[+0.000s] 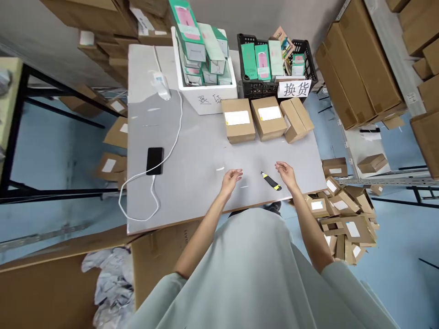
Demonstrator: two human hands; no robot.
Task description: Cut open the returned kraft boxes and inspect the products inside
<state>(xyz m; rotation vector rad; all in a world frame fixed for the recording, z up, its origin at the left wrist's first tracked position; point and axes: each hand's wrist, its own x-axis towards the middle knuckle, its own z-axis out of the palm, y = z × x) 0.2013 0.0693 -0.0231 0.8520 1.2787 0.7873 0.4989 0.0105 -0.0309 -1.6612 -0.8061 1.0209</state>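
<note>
Both of my hands hover over the front part of the grey table [192,160]. My left hand [232,181] holds nothing, its fingers bent loosely and pointing right. My right hand [286,174] is likewise without anything in it, fingers apart and turned to the left. Between them lies a black and yellow box cutter [270,180] on the tabletop, closer to my right hand and not touched by it. Beyond the hands stand three brown cartons side by side: a left one [239,130], a middle one [270,130] and a right one [297,119]. White labels show on them.
Behind the cartons are a white foam bin [206,97] and a black crate [248,89], both holding green boxes. A black phone-like device [155,160] with a white cable lies at left. Cartons [356,226] pile up on the floor at right; a large open carton [164,256] stands front left.
</note>
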